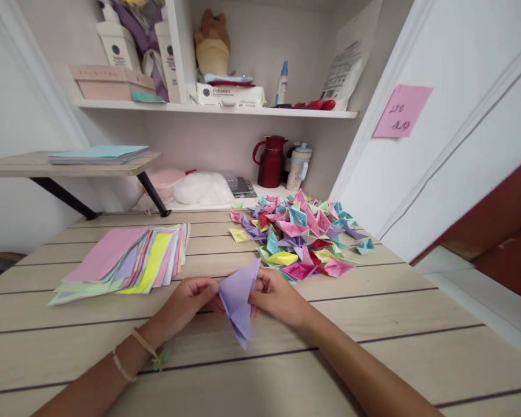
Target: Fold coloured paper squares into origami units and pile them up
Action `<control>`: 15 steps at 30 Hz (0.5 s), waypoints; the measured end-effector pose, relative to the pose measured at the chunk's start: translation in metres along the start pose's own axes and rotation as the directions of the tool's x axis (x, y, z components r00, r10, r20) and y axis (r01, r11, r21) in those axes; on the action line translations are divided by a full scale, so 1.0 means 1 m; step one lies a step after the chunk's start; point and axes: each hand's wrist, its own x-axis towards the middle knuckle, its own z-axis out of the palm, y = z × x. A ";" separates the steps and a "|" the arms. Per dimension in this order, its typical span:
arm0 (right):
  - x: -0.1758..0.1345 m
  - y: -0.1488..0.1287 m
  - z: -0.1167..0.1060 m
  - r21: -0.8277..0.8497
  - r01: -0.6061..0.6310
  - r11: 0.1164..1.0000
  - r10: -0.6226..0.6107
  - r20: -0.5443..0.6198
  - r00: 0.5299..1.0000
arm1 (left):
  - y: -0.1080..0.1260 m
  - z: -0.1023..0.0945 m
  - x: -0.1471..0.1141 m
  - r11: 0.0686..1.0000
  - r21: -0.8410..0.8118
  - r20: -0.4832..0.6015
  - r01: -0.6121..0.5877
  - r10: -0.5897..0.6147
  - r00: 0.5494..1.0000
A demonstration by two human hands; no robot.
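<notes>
A folded piece of purple paper (pixel 238 298) is held up between both hands, just above the wooden table. My left hand (pixel 198 294) pinches its left edge between thumb and fingers. On the opposite edge, my right hand (pixel 274 292) grips it the same way; some fingers of both hands are hidden behind the paper. Just beyond my right hand lies a heap of folded paper boats (pixel 301 229) in pink, purple, blue, yellow, green and red. To the left of my left hand is a fanned stack of coloured paper sheets (pixel 113 255), pink on top.
A small raised shelf (pixel 8 165) on black legs carries blue paper (pixel 98 153) at the left. Behind the boats stand a red jug (pixel 271 163) and a pale cup (pixel 298 168). A white shelf (pixel 226 110) with boxes and bottles spans the back.
</notes>
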 end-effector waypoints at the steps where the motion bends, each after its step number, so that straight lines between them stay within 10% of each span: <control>1: 0.000 0.001 0.001 -0.084 0.050 0.995 -0.052 -0.028 0.998 | 0.000 0.000 0.000 1.000 -0.015 0.002 0.007 -0.007 1.000; 7: -0.002 0.001 0.002 -0.544 0.299 0.784 -0.409 -0.089 0.908 | 0.004 0.003 -0.001 0.997 -0.076 0.030 0.005 -0.003 1.000; 15: -0.001 -0.002 -0.003 -0.257 0.188 0.948 -0.196 -0.005 0.981 | 0.004 0.004 -0.002 0.994 -0.088 -0.113 -0.063 0.053 0.992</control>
